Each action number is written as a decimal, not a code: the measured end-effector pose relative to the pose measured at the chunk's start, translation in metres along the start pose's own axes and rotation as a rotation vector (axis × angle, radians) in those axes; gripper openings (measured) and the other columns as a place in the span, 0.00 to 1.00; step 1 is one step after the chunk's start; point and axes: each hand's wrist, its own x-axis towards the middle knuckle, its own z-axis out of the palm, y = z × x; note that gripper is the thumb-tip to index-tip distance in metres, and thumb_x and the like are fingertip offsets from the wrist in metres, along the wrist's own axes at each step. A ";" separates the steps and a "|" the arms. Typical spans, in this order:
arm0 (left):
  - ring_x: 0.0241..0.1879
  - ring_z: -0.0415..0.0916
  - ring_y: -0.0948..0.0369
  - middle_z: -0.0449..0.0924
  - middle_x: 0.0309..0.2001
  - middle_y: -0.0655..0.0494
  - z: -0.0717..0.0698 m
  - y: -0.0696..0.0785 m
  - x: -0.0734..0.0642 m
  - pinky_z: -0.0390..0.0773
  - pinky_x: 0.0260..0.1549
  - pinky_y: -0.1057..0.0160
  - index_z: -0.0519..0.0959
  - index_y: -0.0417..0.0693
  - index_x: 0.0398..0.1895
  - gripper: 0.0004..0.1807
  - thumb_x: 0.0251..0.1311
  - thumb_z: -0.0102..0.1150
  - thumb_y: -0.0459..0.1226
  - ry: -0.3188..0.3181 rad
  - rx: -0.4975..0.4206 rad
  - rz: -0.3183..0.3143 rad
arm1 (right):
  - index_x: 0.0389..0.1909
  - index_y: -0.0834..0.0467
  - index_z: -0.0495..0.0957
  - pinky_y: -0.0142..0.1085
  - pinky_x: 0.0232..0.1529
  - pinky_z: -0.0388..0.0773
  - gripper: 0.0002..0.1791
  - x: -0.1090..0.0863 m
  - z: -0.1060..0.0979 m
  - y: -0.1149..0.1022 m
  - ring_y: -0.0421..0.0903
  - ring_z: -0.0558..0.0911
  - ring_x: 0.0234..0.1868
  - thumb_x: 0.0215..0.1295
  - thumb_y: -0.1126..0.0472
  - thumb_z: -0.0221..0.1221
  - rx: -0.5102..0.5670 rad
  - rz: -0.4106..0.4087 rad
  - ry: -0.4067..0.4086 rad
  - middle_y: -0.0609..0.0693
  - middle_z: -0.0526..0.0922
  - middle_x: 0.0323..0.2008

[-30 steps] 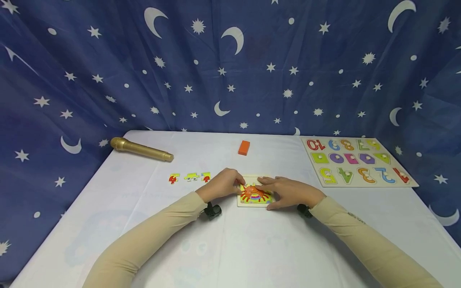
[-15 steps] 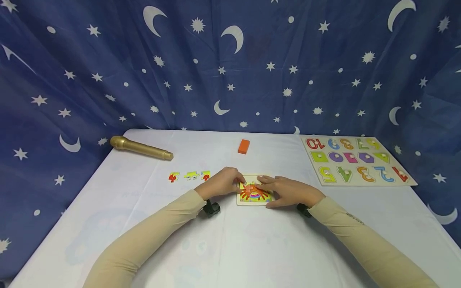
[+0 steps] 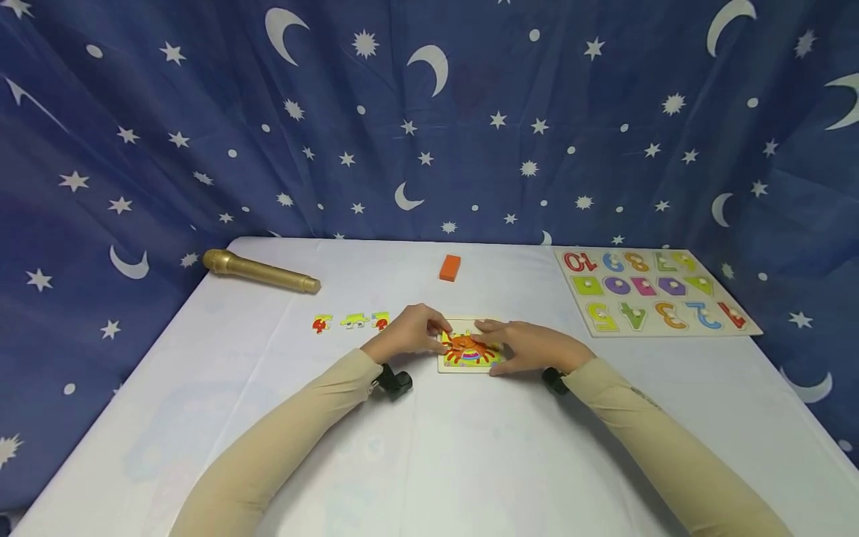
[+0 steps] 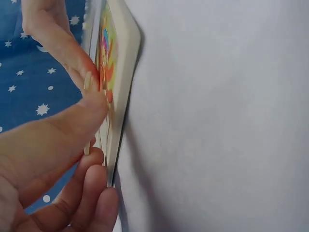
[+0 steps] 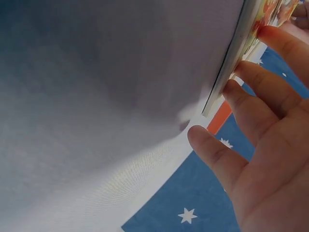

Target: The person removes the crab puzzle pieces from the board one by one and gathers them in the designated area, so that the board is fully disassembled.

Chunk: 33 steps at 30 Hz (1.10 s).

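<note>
A small wooden jigsaw board (image 3: 463,371) with a crab picture lies mid-table. My left hand (image 3: 411,330) is at its left side, pinching a thin puzzle piece (image 5: 288,11) between thumb and fingers. In the left wrist view that piece stands tilted, edge-on, close over the board, mostly covered by the thumb. My right hand (image 3: 535,346) rests on the board's right part, fingers spread and only slightly bent. In the right wrist view its fingertips (image 5: 248,67) lie along the board's edge and face.
Loose crab puzzle pieces (image 3: 354,321) lie in a row left of the board. A gold microphone (image 3: 263,271) is at the back left, and an orange block (image 3: 450,268) behind the board. A number-and-shape puzzle board (image 3: 654,293) occupies the back right. A starry blue curtain (image 3: 470,97) closes off the back.
The head view has shifted slightly, so everything sits a little higher in it. Both hands keep their places at the jigsaw board, with only small finger movements on the left.
</note>
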 end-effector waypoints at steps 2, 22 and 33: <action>0.31 0.71 0.66 0.83 0.34 0.55 -0.003 -0.002 -0.005 0.72 0.33 0.72 0.84 0.45 0.39 0.16 0.43 0.73 0.34 0.017 -0.038 -0.013 | 0.66 0.52 0.66 0.51 0.66 0.63 0.38 0.000 0.000 0.000 0.53 0.62 0.70 0.56 0.44 0.64 0.003 0.009 -0.003 0.53 0.60 0.71; 0.42 0.79 0.52 0.82 0.42 0.46 -0.067 -0.071 -0.104 0.78 0.46 0.53 0.83 0.42 0.43 0.19 0.44 0.72 0.33 0.206 -0.003 -0.106 | 0.66 0.52 0.66 0.49 0.67 0.62 0.38 -0.002 0.002 -0.001 0.53 0.61 0.71 0.55 0.46 0.65 0.044 0.022 0.002 0.52 0.60 0.71; 0.37 0.77 0.57 0.82 0.37 0.47 -0.085 -0.103 -0.135 0.76 0.40 0.59 0.83 0.41 0.39 0.17 0.42 0.73 0.34 0.230 0.042 -0.201 | 0.66 0.53 0.66 0.48 0.68 0.60 0.38 -0.003 0.002 -0.003 0.52 0.60 0.72 0.55 0.47 0.65 0.059 0.024 0.002 0.52 0.59 0.71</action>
